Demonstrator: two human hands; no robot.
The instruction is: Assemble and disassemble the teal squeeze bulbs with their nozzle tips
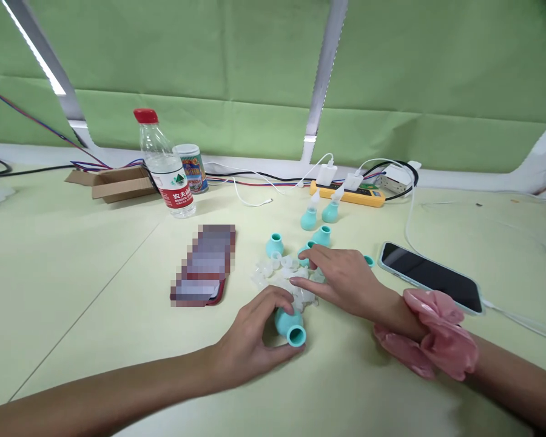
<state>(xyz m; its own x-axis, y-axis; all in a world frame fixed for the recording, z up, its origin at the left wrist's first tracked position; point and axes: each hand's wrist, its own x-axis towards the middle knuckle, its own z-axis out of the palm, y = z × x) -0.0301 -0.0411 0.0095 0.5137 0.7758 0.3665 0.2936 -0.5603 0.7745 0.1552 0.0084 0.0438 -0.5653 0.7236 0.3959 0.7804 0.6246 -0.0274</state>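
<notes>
My left hand (250, 340) grips a teal rubber bulb (289, 326) lying on its side, its open mouth facing me. My right hand (341, 278), a pink scrunchie (430, 340) on its wrist, rests palm down with its fingertips on a pile of small clear plastic tips (284, 276). Around the pile stand more teal bulbs (274, 244), one (322, 235) just beyond my right fingers. Two assembled bulbs with clear tips (309, 213) stand farther back.
A blurred phone in a red case (205, 265) lies left of the pile, and a black phone (432, 277) on a cable lies to the right. A water bottle (165, 164), a can (192, 167), a cardboard box (116, 183) and a yellow power strip (352, 194) line the back.
</notes>
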